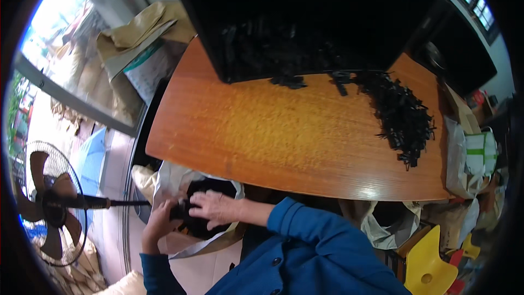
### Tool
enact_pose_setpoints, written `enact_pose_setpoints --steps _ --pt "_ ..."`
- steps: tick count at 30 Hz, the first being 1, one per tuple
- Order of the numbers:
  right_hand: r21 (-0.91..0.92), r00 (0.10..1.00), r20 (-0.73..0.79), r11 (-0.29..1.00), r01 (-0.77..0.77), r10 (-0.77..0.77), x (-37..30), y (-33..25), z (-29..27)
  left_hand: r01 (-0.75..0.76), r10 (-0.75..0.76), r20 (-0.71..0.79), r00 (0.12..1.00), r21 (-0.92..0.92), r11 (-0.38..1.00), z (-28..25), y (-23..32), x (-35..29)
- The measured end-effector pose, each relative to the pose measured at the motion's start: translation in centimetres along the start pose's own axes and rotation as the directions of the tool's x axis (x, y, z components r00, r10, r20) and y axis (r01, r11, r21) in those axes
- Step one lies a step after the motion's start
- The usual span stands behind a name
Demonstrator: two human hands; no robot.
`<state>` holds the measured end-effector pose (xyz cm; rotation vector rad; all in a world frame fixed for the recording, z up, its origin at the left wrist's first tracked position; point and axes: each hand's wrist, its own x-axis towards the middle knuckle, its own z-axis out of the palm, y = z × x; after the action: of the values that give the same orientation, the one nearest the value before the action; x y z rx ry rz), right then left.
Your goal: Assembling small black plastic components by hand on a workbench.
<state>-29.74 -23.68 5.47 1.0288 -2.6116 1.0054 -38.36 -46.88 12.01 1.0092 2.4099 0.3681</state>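
- At seven o'clock, below the near edge of the worktop [305, 177], both hands work at the mouth of a pale bag [177, 173] with a dark inside.
- The left hand [158, 219], at the bag's nine o'clock side, is curled by a small dark thing [177, 211]; I cannot tell whether its grip is clenched on it.
- The right hand [218, 207] reaches in from three o'clock, back upward, fingers slightly spread; its palm is hidden, so its grip cannot be told.
- At three o'clock on the worktop lies a heap of black pieces [406, 117]; more lie in the black bin [305, 0] at twelve.
- The step in hand looks like handling something at the bag's mouth.
- The next move probably calls for a sure pinch, clear of the bag's rim.
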Motion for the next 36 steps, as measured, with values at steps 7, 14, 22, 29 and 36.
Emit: enact_pose_setpoints --steps 7,14,22,29,36 --pt "-0.032 0.939 -0.336 0.995 -0.092 0.076 -5.9 1.6 -11.2 -0.08 0.08 -0.127 0.989 0.007 0.997 -3.3 6.8 6.8" --pt "-0.161 0.415 -0.752 0.467 -0.87 0.512 -19.2 12.1 -24.6 -0.317 0.221 -0.525 0.822 -0.099 0.943 -1.9 12.3 23.0" --pt "-0.209 0.399 -0.828 0.442 -0.872 0.395 -22.2 19.9 -26.6 -0.396 0.306 -0.716 0.627 0.045 0.917 -3.9 22.1 29.7" --pt "-0.301 0.664 -0.662 0.688 -0.66 0.348 -17.7 19.7 -31.9 -0.277 0.14 -0.846 0.515 -0.009 0.961 -10.1 21.3 40.3" --pt "0.075 0.242 -0.805 0.498 -0.864 0.541 -23.7 36.0 -40.8 -0.029 -0.185 -0.774 0.605 -0.253 0.967 -18.3 22.1 51.5"
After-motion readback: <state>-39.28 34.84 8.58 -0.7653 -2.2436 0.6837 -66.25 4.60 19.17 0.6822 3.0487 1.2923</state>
